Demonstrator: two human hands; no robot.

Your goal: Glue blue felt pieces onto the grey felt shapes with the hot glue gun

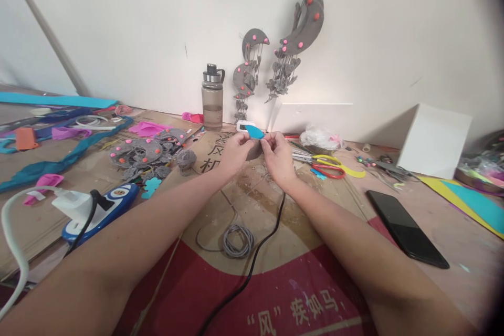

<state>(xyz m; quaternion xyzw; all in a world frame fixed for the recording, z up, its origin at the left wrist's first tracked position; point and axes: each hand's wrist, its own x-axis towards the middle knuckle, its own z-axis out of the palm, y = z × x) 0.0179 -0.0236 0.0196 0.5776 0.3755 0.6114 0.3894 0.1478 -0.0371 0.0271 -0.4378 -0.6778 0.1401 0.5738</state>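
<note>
Left hand (pixel 236 154), right hand (pixel 279 161): both nearly closed, fingertips pinching one blue piece (pixel 254 131); I'd grip lightly, avoiding creases.

Colours and patterns, worktop and wall

Bright blue is noted on the small piece (pixel 254 132) at the fingers. Grey with pink and orange dots is recorded on the hanging crescents (pixel 311 23). Yellow and red are seen on the scissor handles (pixel 328 166); plain black on the phone (pixel 407 228); dark red and tan, with lettering, on the cardboard (pixel 293 294).
</note>
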